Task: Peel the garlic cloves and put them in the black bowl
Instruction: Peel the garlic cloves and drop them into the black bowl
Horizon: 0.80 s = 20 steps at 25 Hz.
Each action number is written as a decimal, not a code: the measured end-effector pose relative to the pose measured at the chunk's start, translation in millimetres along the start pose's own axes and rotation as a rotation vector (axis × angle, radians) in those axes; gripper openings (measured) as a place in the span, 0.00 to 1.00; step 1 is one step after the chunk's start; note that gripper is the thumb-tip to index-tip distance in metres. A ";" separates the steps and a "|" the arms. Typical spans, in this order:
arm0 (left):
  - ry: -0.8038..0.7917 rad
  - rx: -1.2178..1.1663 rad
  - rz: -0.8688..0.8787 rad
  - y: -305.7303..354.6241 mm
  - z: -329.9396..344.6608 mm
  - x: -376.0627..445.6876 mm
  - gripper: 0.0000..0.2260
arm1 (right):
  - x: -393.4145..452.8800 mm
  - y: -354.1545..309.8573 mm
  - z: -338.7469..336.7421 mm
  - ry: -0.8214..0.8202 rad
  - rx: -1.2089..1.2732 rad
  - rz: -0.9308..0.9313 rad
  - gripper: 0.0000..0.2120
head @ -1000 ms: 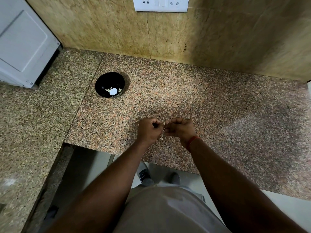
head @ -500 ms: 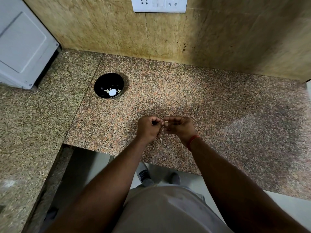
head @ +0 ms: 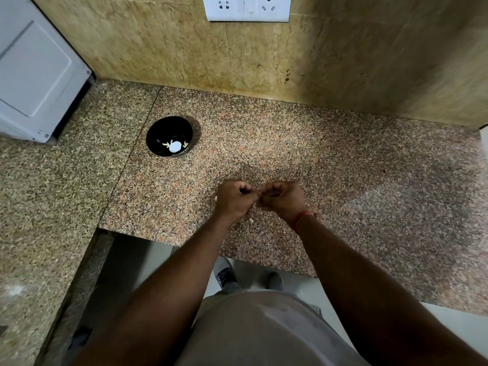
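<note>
One black bowl point(head: 169, 136) sits on the speckled granite counter point(head: 343, 167), left of centre in the frame, with a few pale peeled cloves point(head: 174, 146) bunched at its bottom; their exact number is too small to tell. Two hands meet at the middle of the frame, near the counter's front edge and well apart from the bowl. The left hand point(head: 232, 200) is curled into a loose fist, knuckles up, its fingertips turned toward the right hand point(head: 282, 199), which is curled the same way and wears a red thread on the wrist. Thumbs and fingers of both pinch one small garlic clove point(head: 258, 192) between them; only a pale sliver of it shows, so its skin cannot be judged. A couple of light scraps of peel point(head: 251, 220) lie on the counter just below the hands. One white socket plate point(head: 248, 7) is on the tiled wall at top centre, and one white appliance point(head: 34, 72) stands at upper left.
</note>
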<state>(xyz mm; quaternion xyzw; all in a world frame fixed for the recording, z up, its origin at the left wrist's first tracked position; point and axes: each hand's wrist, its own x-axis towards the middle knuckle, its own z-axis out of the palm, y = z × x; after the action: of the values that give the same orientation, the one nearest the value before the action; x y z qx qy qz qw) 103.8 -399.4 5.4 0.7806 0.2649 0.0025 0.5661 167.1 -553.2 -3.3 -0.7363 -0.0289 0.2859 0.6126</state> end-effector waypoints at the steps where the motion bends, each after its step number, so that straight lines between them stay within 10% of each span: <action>1: -0.001 0.010 0.004 1.0 1.1 0.2 0.04 | 0.1 -0.4 -0.1 0.005 -0.006 0.004 0.09; 20: 0.035 0.208 0.040 11.3 14.0 0.7 0.07 | 6.3 2.8 -2.3 0.052 -0.356 -0.203 0.04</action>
<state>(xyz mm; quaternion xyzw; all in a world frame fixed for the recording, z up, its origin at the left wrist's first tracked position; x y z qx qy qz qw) 113.3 -414.0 10.1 0.8401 0.2578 -0.0001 0.4772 172.6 -553.4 -8.1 -0.8335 -0.1372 0.1937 0.4989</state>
